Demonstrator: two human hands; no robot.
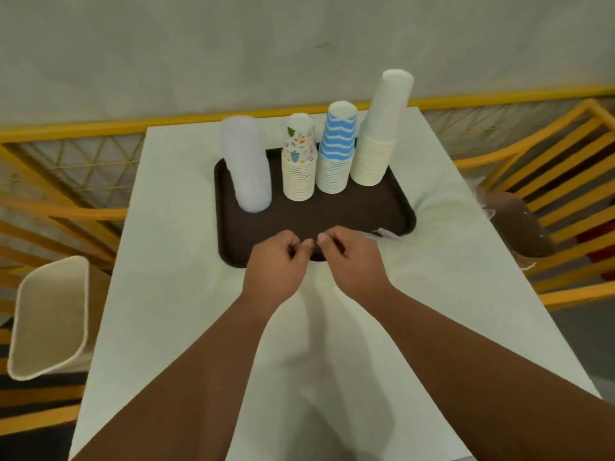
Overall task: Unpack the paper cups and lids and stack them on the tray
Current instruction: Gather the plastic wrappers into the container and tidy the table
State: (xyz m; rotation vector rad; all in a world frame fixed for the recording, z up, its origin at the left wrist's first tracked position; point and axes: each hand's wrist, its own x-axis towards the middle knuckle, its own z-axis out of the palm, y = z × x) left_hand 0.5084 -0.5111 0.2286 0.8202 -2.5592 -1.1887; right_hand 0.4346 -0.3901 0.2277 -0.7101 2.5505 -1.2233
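Note:
A dark brown tray [366, 207] lies on the white table. Along its back stand a stack of translucent lids [248, 164], a stack of patterned paper cups [299, 161], a blue-and-white striped cup stack [336, 148] and a tall plain white cup stack [381, 131]. My left hand [274, 261] and my right hand [352, 257] meet at the tray's front edge. Their fingers are curled and the thumbs nearly touch. Between them they pinch a small dark purple thing [317, 258], which is mostly hidden.
Clear plastic wrapping [384, 232] lies at the tray's right front corner. A cream bin [50, 314] stands left of the table [173, 261]. A brown chair seat [519, 224] and yellow railings [565, 154] are on the right.

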